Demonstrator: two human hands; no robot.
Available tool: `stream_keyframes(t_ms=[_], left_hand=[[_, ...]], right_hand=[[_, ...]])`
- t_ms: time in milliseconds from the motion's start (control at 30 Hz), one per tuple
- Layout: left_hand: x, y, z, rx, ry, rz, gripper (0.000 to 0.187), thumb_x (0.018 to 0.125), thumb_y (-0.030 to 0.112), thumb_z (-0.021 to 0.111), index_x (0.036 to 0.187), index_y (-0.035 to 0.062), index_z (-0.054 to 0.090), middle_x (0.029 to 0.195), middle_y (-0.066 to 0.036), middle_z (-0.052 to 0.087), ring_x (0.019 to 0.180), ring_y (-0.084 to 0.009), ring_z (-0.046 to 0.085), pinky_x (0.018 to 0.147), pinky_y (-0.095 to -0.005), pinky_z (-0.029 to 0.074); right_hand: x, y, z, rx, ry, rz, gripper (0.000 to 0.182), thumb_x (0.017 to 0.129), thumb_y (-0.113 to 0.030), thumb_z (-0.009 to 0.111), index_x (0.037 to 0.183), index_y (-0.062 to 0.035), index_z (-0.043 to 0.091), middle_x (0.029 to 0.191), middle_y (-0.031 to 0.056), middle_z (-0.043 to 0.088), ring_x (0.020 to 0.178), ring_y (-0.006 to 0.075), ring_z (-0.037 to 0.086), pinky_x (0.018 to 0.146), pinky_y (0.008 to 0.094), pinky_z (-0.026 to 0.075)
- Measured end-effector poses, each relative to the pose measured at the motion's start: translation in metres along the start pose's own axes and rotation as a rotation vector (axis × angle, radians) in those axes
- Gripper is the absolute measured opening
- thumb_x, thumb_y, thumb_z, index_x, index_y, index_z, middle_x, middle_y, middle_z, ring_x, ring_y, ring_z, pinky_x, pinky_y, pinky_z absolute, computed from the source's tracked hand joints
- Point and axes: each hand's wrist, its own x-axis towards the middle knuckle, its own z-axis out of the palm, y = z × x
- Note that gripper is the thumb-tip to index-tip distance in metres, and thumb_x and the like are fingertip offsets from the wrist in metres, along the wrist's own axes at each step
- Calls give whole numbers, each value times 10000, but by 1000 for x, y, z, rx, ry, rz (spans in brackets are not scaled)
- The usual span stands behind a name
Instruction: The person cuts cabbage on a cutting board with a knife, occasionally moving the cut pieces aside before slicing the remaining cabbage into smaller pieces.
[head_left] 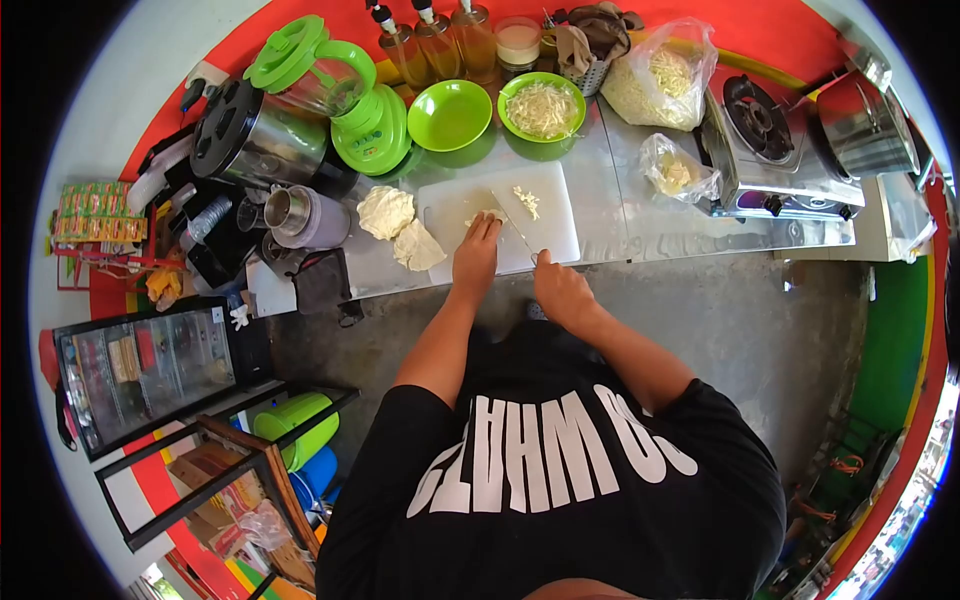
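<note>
White board [445,195] bears cut bits [527,203]; the left hand [476,256] presses a pale piece [499,213], the right hand [562,290] grips the knife [516,230]. Cutting looks partway: shreds [541,108] fill one bowl [544,137]; two chunks [386,211] beside the board look unsliced.

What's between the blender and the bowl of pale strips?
A green bowl sits between the blender and the bowl of pale strips, in the head view.

Seeing shiny metal on the counter [600,185], smooth plastic on the board [555,200] at its front edge. Got glossy plastic on both bowls [450,115] by the back edge.
</note>
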Motion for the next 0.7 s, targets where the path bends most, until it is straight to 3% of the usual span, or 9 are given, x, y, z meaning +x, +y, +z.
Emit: stream_keyframes(t_ms=[67, 233, 500, 700], left_hand=[[-2, -6, 2, -11, 15, 34, 337, 901, 14, 578, 1232, 53, 628, 1305, -122, 640, 1299, -305, 565, 1030, -419, 500], [-8, -13, -5, 115, -29, 107, 434, 863, 107, 617, 1297, 115, 609, 1405, -36, 574, 1368, -216, 471, 1081, -471, 336], [-3, -16, -11, 97, -86, 74, 422, 873, 148, 596, 1294, 122, 596, 1428, -25, 556, 1379, -212, 458, 1073, -486, 337], [-7, -16, -6, 87, -69, 78, 426, 867, 145, 597, 1291, 116, 594, 1419, -29, 557, 1379, -224, 458, 1094, -478, 352]], right_hand=[[2, -3, -5, 30, -4, 6, 191, 989, -118, 502, 1082, 47, 523, 884, 268, 720, 864, 418, 740, 755, 493, 605], [4, -18, -30, 1, -65, 7, 210, 987, -113, 487, 1102, 60, 517, 926, 303, 711, 917, 425, 733, 812, 498, 595], [26, -14, 36, -85, 51, 40, 165, 989, -118, 493, 1073, 23, 476, 825, 232, 729, 805, 400, 747, 705, 464, 616], [30, -18, 20, -83, 75, 6, 210, 986, -105, 506, 1136, 36, 462, 820, 216, 732, 785, 387, 750, 698, 448, 621]])
